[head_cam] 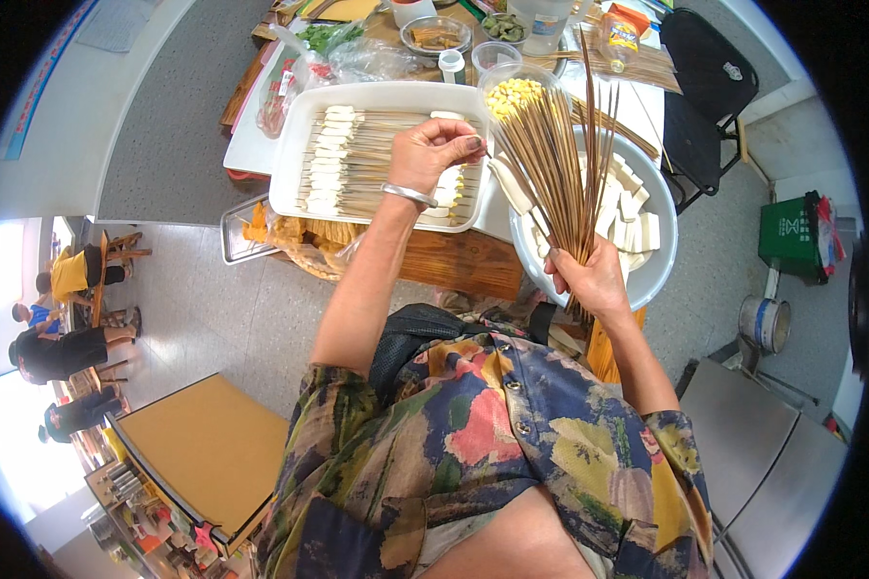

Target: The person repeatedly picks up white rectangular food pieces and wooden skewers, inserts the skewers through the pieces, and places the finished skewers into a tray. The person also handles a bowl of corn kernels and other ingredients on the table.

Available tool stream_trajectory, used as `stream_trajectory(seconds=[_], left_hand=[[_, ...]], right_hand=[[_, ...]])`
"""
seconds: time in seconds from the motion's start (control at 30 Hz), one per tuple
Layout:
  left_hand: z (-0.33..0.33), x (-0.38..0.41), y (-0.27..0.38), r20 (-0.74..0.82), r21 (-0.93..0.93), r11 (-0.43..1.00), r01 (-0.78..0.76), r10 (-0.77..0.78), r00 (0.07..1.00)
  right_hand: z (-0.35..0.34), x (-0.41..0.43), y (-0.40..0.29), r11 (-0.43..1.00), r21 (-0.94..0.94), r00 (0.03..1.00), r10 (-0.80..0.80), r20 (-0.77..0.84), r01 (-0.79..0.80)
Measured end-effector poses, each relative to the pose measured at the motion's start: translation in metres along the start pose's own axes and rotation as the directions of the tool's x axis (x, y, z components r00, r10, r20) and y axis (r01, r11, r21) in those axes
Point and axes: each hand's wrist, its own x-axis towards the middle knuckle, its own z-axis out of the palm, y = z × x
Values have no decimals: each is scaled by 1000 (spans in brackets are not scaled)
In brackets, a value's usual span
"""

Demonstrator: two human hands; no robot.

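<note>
My right hand [590, 279] grips a thick bundle of thin brown skewers [550, 163], fanned out upward over a pale blue basin [668, 253]. White cut food pieces [630, 224] fill the basin. One long white piece [510, 184] lies along the left side of the bundle, on or against a skewer. My left hand [434, 155], with a metal bangle at the wrist, is pinched at a dark skewer tip; whether a small morsel is also in it, I cannot tell. Beneath it, a white plastic tray [284, 163] holds rows of skewers with white pieces at their ends.
Behind the bundle stands a clear tub of yellow kernels [510, 98]. A bag of yellowish food [318, 242] and a metal tray [228, 235] sit at the table's left edge. Bowls and a bottle [619, 40] crowd the back. A black chair [706, 65] stands at right.
</note>
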Motion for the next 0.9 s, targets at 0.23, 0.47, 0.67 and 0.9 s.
stream_trajectory(seconds=[0.23,0.47,0.67,0.9], left_hand=[[-5,-4,-3,-38,-220,972,88,-99,994],[5,-10,-8,-93,-114,992,-48,38,995],[5,-9,-8,-78,-59,996,-70,65,995],[8,-13,-12,-83,-28,998,-57,55,995]], right_hand=[[1,0,3,1000,-9,1000,-8,25,8],[2,-5,1,998,-46,999,35,28,-33],[4,-6,5,999,-5,999,40,23,-40],[10,-3,5,1000,-3,1000,25,-16,-25]])
